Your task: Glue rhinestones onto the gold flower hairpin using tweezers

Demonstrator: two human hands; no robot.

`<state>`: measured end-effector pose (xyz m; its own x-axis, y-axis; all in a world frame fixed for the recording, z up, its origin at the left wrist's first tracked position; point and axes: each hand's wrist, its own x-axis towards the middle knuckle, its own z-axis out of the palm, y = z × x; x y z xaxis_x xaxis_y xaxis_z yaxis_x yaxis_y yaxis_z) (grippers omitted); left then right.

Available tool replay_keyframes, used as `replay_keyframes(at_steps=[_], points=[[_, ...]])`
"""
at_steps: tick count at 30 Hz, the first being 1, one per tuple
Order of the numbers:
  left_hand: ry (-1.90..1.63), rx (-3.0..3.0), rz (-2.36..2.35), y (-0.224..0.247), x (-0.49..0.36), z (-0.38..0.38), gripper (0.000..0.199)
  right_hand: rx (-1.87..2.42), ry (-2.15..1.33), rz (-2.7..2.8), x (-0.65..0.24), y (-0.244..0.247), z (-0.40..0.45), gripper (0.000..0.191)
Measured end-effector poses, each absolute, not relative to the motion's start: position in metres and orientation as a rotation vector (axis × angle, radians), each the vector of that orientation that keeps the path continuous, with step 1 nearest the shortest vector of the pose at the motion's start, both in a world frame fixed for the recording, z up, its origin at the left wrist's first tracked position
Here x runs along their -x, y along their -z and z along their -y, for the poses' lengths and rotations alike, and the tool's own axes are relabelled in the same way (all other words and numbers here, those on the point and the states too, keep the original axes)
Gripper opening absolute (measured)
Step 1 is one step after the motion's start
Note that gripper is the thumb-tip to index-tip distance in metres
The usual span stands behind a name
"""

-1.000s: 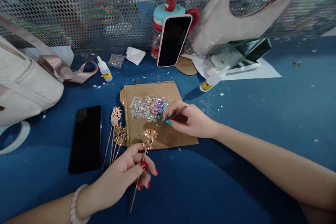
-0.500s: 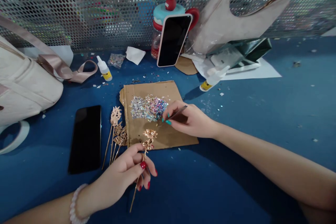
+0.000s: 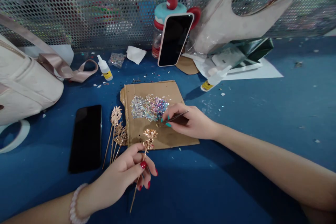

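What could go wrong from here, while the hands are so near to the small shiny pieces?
The loose shiny pile could scatter if the right hand, close beside it, brushes it.
The tweezers have thin tips, so a tiny piece might slip from them.
The gold-coloured flower stick has a slim stem, which might turn in the left hand.

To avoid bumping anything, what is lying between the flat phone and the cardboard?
Several rose-gold flower sticks lie between phone and cardboard, in the head view.
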<state>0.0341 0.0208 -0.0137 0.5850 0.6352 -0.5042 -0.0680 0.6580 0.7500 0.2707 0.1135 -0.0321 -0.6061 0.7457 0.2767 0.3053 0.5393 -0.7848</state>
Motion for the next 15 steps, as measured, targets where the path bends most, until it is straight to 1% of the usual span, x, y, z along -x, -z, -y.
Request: replay_keyframes(at_steps=[7, 15], points=[[-0.467, -0.736, -0.849, 0.0143, -0.034, -0.0214, 0.035, 0.808, -0.931, 2.183, -0.2702, 0.0318, -0.1152, 0.013], [-0.477, -0.746, -0.837, 0.0148, -0.0336, -0.0207, 0.032, 0.799, -0.932, 2.165, -0.2702, 0.0328, -0.1136, 0.013]])
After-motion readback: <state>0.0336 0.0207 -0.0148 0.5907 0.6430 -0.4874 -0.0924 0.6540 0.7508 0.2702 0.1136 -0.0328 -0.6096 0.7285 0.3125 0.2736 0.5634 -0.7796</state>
